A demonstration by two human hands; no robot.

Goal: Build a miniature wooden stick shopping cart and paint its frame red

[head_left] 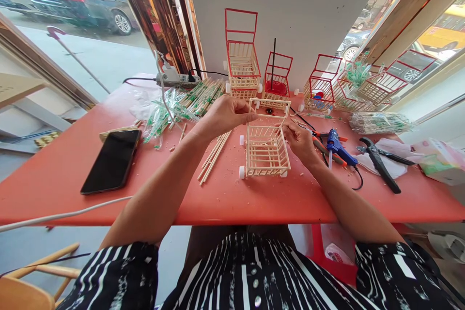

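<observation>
no text, brand or number can be read here; the plate on the dark car [78,12] outside is too blurred to make out, and the faint marks on the carton [20,88] at the left edge are just as illegible; the green print on the clear wrappers [157,118] yields no words. the red print on the white bag [336,254] below the table is too small to tell; so is any lettering on the pastel packet [441,157] at the right.
</observation>
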